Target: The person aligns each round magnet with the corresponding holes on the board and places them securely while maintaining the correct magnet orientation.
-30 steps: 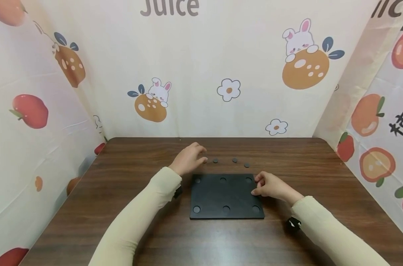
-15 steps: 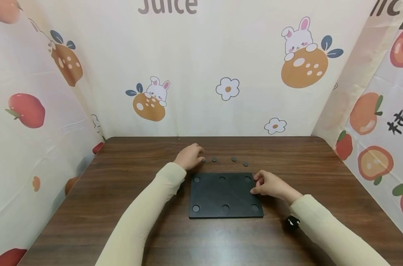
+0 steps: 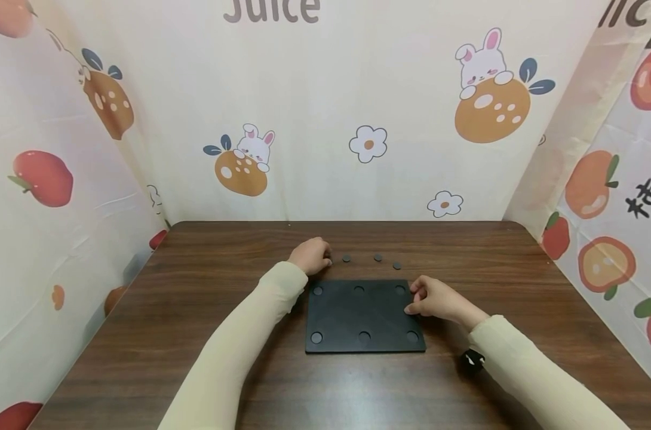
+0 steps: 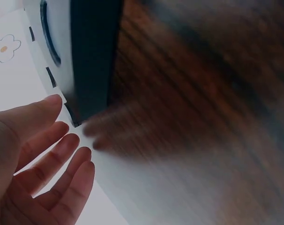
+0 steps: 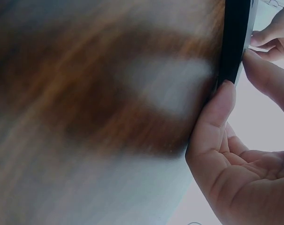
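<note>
Dark round plastic-looking discs [image 3: 378, 258]: below frame centre; probably light, slippery; pinch by rim.
Left hand [image 3: 312, 257]: fingers narrow, cannot tell if holding disc.
Black rectangular board [image 3: 364, 313]: lower centre.
Right hand [image 3: 438, 300]: pinching board edge.

- Support: dark brown, wood-grained table [image 3: 207, 298]; far edge straight, 2 far corners rounded, pale glare on the near part of its top.
- Item 1: thin, black, rectangular board [image 3: 338, 313], lying flat near the middle of the table, long sides running left to right.
- Board face: 6 shallow round recesses [image 3: 364, 337], set in 2 rows of 3.
- Item 2: small, dark, flat, round discs [image 3: 377, 257], 3 in plain view, lying past the board's far edge, apart from it and from each other.
- Layout: right-hand disc nearest the board; middle disc closer to it than to the left-hand disc.
</note>
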Motion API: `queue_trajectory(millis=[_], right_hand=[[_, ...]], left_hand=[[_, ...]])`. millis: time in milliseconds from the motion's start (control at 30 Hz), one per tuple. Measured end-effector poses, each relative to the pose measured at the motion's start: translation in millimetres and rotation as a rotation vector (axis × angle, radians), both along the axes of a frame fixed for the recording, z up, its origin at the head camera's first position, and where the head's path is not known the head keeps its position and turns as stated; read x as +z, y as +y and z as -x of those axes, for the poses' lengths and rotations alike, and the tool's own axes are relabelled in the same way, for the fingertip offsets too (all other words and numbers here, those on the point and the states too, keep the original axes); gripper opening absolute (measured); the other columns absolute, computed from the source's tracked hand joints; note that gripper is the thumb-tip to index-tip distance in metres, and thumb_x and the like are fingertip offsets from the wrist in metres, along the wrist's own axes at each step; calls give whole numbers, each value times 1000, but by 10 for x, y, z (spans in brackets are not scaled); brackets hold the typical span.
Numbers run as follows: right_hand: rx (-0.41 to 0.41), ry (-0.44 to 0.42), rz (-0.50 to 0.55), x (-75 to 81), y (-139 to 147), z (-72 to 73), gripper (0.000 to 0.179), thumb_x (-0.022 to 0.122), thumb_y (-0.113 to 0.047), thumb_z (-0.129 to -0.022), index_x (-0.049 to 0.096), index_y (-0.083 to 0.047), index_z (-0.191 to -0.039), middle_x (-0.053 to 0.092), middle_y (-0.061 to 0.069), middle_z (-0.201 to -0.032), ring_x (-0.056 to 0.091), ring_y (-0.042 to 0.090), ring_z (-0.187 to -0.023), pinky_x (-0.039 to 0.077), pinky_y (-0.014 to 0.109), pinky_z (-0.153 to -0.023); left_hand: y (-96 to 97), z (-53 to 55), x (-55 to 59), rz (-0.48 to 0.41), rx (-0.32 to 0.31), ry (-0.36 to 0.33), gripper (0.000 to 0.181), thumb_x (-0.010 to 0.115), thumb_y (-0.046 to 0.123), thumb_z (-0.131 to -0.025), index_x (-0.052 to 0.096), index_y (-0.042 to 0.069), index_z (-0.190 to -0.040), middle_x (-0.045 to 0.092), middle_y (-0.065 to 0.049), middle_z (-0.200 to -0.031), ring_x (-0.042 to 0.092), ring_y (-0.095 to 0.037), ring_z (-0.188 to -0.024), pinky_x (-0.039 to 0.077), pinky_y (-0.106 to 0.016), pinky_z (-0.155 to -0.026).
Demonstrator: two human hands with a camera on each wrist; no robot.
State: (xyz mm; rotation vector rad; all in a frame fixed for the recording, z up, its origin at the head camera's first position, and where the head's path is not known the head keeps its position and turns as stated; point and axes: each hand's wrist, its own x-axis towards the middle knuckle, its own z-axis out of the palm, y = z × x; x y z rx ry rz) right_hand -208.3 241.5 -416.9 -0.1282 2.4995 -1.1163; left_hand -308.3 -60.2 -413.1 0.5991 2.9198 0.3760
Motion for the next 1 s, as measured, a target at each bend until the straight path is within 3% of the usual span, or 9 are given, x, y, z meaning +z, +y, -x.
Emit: queue_trajectory(millis=[233, 467, 1000], right_hand=[[-6, -7, 10, -18, 0, -15, 52, 79, -14, -81, 48, 5, -118, 55, 7, -82, 53, 18, -68, 46, 32, -63], [-8, -12, 13, -24, -1, -23, 52, 79, -14, -81, 48, 4, -118, 55, 7, -83, 53, 18, -69, 46, 32, -64], [-8, -11, 13, -10, 6, -11, 52, 79, -15, -81, 47, 4, -118, 55, 7, -82, 53, 18, -69, 47, 32, -65]], left_hand=[[23, 21, -51, 42, 8, 10, 19, 68, 21, -94, 73, 12, -109, 64, -7, -112, 62, -21, -97, 53, -35, -83], [23, 9, -54, 10, 4, -7, 17, 67, 18, -94, 74, 11, -108, 67, -7, -114, 64, -22, -103, 54, -36, -87], [3, 11, -27, 7, 2, -6, 12, 67, 20, -94, 73, 11, -100, 70, -5, -98, 64, -17, -80, 54, -32, -72]])
